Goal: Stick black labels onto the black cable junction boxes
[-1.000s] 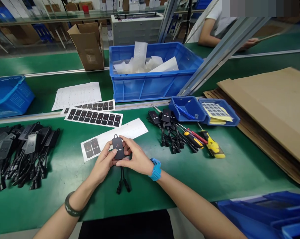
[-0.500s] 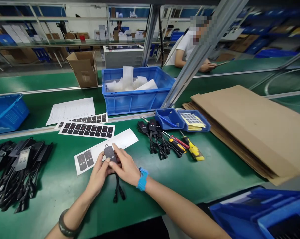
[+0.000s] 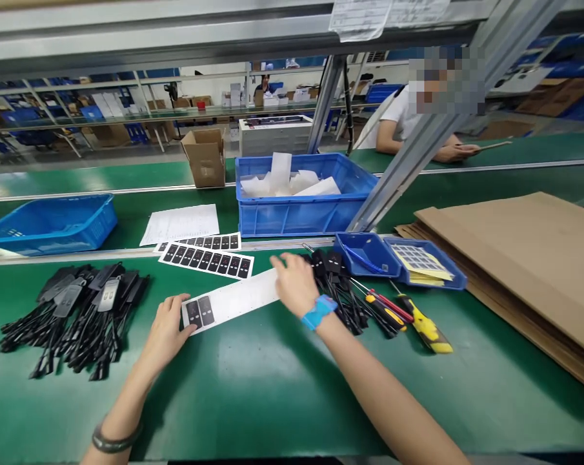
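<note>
My left hand [image 3: 168,326] has thumb and fingers on the left end of a white sticker sheet [image 3: 246,294]. Two dark grey labels [image 3: 201,312] sit at that end; the rest of its visible face is blank. Over the sheet's right end, my right hand [image 3: 295,284] has its fingers apart and shows nothing in them. Just right of it lies a pile of black cabled devices [image 3: 337,278], partly hidden by the hand. A larger heap of similar devices [image 3: 76,303] lies to the left.
Full label strips [image 3: 207,259] and a printed paper [image 3: 180,224] lie behind the sheet. Blue bins [image 3: 296,219] and small blue trays [image 3: 369,258] stand farther back. Screwdrivers [image 3: 422,323] lie on the right, beside stacked cardboard [image 3: 519,239]. A co-worker [image 3: 393,126] sits beyond the slanted metal post.
The black device has left both hands. My right hand has moved right towards the device pile and opened; my left hand has moved onto the sticker sheet's left end. The camera view has shifted.
</note>
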`<state>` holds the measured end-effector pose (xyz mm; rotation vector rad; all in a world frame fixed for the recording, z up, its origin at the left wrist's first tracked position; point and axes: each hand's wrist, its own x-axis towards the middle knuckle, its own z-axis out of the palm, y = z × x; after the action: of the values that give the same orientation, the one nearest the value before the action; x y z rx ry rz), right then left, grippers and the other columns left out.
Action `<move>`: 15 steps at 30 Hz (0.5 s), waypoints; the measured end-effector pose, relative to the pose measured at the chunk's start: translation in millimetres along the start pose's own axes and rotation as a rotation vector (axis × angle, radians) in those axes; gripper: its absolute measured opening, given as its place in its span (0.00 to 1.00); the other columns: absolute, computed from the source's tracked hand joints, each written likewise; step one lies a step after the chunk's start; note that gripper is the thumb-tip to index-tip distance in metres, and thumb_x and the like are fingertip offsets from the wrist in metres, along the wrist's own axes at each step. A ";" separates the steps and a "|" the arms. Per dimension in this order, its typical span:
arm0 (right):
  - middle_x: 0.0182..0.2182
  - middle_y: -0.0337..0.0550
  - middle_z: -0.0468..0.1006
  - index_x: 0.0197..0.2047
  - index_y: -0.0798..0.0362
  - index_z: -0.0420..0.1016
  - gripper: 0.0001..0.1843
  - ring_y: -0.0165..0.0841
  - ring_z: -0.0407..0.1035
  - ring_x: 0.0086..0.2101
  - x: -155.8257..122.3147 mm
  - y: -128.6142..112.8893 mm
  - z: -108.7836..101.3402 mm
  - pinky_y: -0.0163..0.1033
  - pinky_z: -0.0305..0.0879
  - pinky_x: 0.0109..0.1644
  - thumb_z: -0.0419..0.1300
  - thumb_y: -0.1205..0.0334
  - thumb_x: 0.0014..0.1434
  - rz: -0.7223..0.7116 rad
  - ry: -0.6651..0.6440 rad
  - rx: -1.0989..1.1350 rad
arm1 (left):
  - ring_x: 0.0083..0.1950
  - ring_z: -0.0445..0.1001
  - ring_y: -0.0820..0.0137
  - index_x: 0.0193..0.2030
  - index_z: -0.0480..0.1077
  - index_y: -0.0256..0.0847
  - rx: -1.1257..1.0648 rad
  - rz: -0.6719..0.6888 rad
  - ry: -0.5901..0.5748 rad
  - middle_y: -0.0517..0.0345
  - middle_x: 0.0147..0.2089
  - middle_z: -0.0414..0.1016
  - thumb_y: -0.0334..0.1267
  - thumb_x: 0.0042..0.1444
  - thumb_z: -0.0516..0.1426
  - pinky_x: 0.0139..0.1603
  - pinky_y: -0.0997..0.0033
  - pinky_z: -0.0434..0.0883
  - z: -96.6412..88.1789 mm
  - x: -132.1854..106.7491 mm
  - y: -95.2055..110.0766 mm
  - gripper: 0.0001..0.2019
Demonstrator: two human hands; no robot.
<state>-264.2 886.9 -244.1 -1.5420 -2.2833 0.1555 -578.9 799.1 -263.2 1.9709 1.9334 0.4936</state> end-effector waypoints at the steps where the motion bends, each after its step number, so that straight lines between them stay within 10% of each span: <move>1: 0.47 0.57 0.73 0.56 0.51 0.75 0.21 0.47 0.66 0.47 3.9 -17.1 8.0 0.52 0.63 0.52 0.57 0.71 0.60 -0.093 -0.054 0.081 | 0.55 0.68 0.51 0.52 0.65 0.41 0.014 -0.018 0.009 0.46 0.53 0.69 0.38 0.52 0.59 0.53 0.51 0.68 2.1 -1.2 -2.9 0.20; 9: 0.42 0.50 0.74 0.44 0.55 0.80 0.09 0.40 0.66 0.44 20.3 -99.3 90.2 0.45 0.66 0.48 0.64 0.64 0.60 -0.290 -0.159 0.347 | 0.43 0.73 0.59 0.36 0.70 0.43 -0.057 -0.012 -0.080 0.52 0.41 0.74 0.33 0.54 0.56 0.46 0.60 0.69 11.5 -3.3 -1.3 0.04; 15: 0.40 0.46 0.73 0.38 0.49 0.78 0.07 0.38 0.67 0.43 -6.2 -83.1 68.2 0.46 0.66 0.50 0.58 0.63 0.65 -0.259 0.090 0.803 | 0.36 0.75 0.60 0.31 0.75 0.44 -0.057 -0.075 -0.050 0.55 0.34 0.76 0.33 0.50 0.59 0.41 0.64 0.69 -3.4 0.5 10.9 0.03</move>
<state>-359.7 856.8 -283.7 -0.8144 -1.9456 0.7968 -570.9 799.4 -255.1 1.8505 1.9338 0.4696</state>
